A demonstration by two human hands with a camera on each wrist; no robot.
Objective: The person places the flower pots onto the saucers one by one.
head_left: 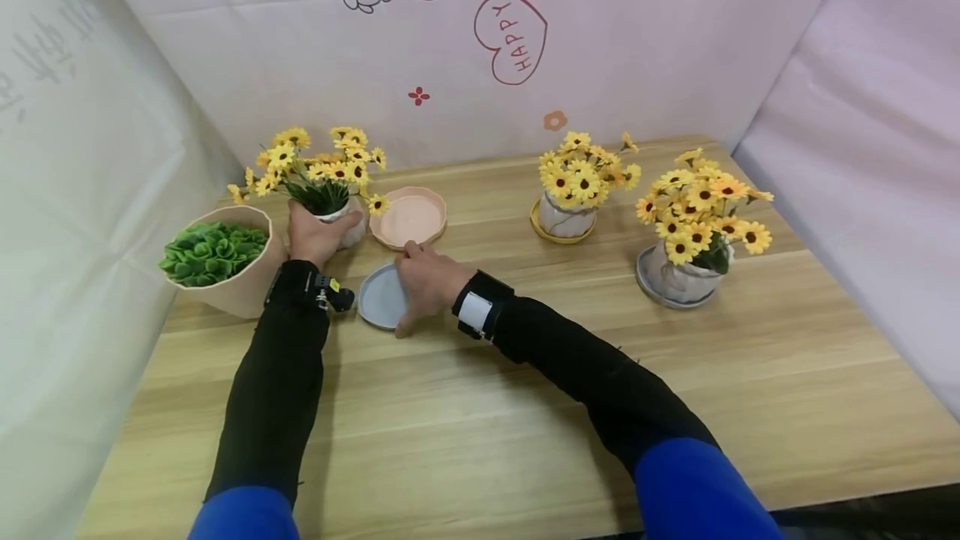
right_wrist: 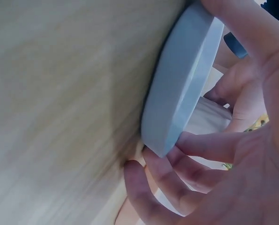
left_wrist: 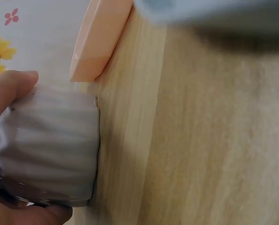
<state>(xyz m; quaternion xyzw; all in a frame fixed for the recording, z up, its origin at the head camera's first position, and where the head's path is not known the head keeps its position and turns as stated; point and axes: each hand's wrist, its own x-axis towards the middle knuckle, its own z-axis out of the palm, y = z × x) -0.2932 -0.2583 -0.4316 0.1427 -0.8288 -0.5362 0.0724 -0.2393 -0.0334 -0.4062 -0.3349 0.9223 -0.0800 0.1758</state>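
My left hand [head_left: 315,238] grips a small whitish ribbed flowerpot [left_wrist: 55,145] with yellow daisies [head_left: 322,169] in it. Thumb and fingers lie on opposite sides of the pot in the left wrist view; its base is at the tabletop. My right hand [head_left: 429,280] holds a blue-grey saucer [head_left: 380,298] by its rim, thumb on the near edge and fingers at the far edge. Seen from the right wrist, the saucer [right_wrist: 177,89] is at the table surface. Just behind it lies a pink saucer [head_left: 408,219], right of the held pot.
A large pink pot with green succulents [head_left: 215,255] stands left of my left hand. To the right, one daisy pot [head_left: 566,215] sits on a yellow saucer [head_left: 557,237], another [head_left: 678,273] on a grey saucer [head_left: 652,290]. A printed cloth [head_left: 450,48] hangs behind the wooden table [head_left: 450,423].
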